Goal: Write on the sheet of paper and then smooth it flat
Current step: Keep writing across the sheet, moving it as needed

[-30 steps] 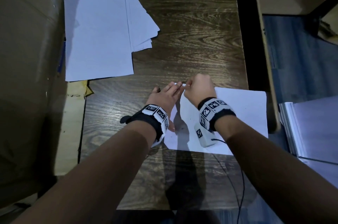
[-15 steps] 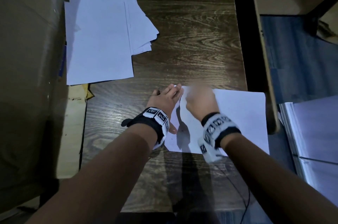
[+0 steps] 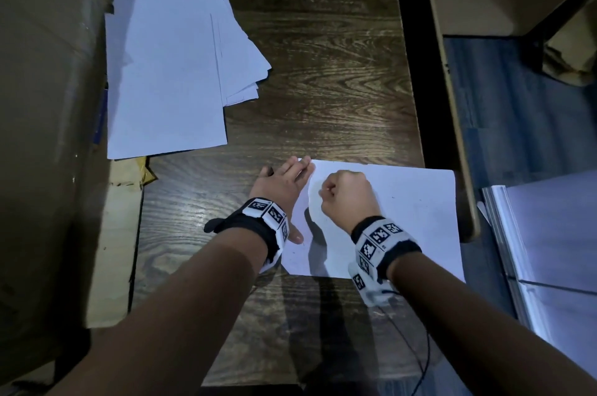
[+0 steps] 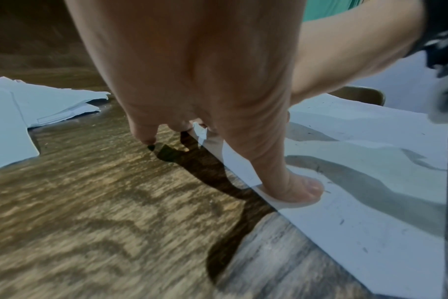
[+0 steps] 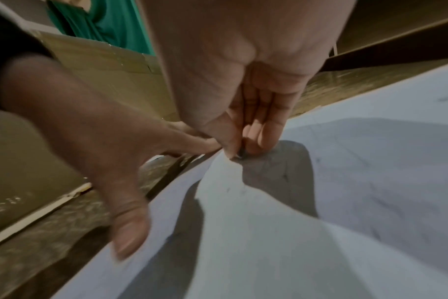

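Note:
A white sheet of paper (image 3: 416, 221) lies on the dark wooden table (image 3: 323, 72), with faint small marks on it. My left hand (image 3: 284, 189) lies flat on the sheet's left edge, fingers straight; its thumb (image 4: 294, 188) presses the paper near the edge. My right hand (image 3: 349, 195) is curled into a fist over the sheet's upper left part. In the right wrist view its thumb and fingertips (image 5: 243, 141) pinch a small dark-tipped writing tool (image 5: 239, 154), whose tip touches the sheet (image 5: 320, 222). The rest of the tool is hidden inside the hand.
A loose stack of white sheets (image 3: 168, 72) lies at the table's far left. A large cardboard box (image 3: 48, 137) stands along the left side. A dark gap (image 3: 407, 72) runs along the table's right edge, with more stacked paper (image 3: 549, 250) beyond. A thin cable (image 3: 420, 347) hangs from my right wrist.
My right hand has come back from the sheet's top-left corner toward me, lower on the paper. The left hand stays flat on the left edge.

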Demonstrator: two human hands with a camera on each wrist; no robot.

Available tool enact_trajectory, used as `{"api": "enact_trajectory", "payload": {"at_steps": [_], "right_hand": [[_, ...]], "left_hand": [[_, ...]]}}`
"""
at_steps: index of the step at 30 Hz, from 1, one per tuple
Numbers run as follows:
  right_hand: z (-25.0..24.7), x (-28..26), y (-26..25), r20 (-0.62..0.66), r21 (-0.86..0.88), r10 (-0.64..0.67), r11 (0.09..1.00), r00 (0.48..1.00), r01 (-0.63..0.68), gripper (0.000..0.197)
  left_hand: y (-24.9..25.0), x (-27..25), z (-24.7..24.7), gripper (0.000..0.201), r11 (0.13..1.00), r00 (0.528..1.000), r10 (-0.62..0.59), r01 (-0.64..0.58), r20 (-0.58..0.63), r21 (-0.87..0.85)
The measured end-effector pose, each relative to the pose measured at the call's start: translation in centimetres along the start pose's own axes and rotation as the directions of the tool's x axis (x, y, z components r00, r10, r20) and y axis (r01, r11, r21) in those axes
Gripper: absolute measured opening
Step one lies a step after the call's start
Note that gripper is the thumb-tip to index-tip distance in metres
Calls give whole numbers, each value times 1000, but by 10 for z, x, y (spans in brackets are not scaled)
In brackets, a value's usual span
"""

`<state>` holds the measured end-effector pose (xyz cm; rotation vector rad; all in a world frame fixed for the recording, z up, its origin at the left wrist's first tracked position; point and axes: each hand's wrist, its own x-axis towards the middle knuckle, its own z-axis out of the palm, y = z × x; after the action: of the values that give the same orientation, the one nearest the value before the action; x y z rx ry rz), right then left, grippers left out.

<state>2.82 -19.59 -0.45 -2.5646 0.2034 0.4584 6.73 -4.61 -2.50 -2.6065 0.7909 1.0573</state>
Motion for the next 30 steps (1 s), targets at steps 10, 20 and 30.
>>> {"api": "enact_trajectory", "payload": {"at_steps": [10,20,30], "right_hand": [[9,-13,5,-12,12,-30,999,999,30,17],[11,9,6,-70,58,25,998,997,-21,13],[3,46,-10,-63,38,25,999,998,-23,16]], "left_hand": [[0,0,2,151,1000,1000,-1,1,-17,-7],[0,0,1,151,1000,1000,3,-3,-13,-7],[-6,0,4,155,999,999,24,-26,-37,-37]]}}
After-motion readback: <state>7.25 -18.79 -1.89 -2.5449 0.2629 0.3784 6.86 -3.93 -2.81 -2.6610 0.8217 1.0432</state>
